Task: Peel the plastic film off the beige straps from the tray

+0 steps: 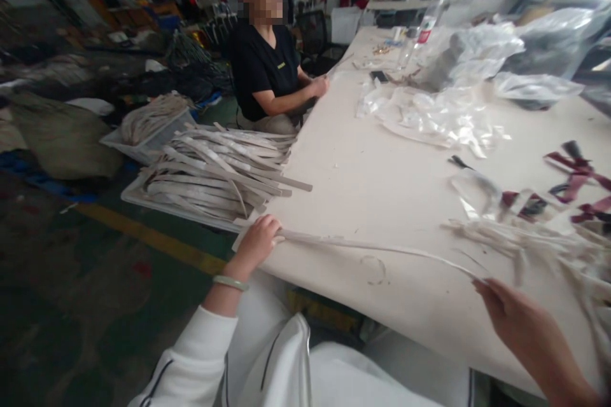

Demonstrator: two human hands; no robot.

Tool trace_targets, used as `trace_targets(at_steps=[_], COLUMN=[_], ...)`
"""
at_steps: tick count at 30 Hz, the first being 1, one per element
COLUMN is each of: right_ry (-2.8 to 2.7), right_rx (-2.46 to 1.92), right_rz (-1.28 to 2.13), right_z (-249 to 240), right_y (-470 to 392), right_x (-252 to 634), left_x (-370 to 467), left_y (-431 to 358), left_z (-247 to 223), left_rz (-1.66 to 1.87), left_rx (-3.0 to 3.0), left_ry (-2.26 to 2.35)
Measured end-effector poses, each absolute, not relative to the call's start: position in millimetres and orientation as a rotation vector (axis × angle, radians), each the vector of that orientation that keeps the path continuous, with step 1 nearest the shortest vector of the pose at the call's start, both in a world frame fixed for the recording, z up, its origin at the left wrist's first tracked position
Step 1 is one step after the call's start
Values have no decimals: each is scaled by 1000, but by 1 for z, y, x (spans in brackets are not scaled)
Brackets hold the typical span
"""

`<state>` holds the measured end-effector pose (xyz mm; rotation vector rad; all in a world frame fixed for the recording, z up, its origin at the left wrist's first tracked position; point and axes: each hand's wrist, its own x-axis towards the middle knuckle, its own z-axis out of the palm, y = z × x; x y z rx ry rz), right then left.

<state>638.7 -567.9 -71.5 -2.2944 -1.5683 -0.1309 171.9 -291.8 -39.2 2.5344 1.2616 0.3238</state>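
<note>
My left hand (260, 241) is closed on one end of a long, thin off-white fabric strip (372, 243) at the table's near left corner. From there the strip runs across the tabletop to my right hand (520, 318), whose fingers pinch its other end. Just beyond my left hand, a bin (143, 197) is heaped with flat beige strips (214, 168), and some of their ends lie over the table edge. To the right, close to my right hand, lies a loose pile of off-white strips (529, 241).
The pale table (329, 159) carries clear plastic bags (439, 117), a bottle (432, 16), a phone (379, 76) and dark red ribbon pieces (577, 178). A co-worker in black (267, 70) sits at the left edge. Behind the bin stands a second bin (143, 146).
</note>
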Motion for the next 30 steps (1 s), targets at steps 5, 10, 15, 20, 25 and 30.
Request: trace_targets(at_steps=[5, 10, 15, 20, 25, 30], right_ry=[-946, -524, -763, -882, -939, -1459], right_rx=[-2115, -1413, -1390, -1586, -1515, -1651], right_rz=[680, 1433, 1636, 1514, 1759, 1300], right_z=[-51, -19, -19, -27, -35, -36], right_y=[-552, -510, -481, -477, -481, -487], right_x=[608, 519, 441, 424, 428, 426], left_x=[180, 258, 338, 358, 348, 342], left_y=[-289, -332, -368, -381, -398, -390], left_z=[-27, -17, -20, -34, -38, -19], left_rz=[418, 530, 754, 892, 456, 669], left_rx=[2302, 1512, 729, 689, 452, 469], left_ry=[1175, 929, 815, 891, 752, 659])
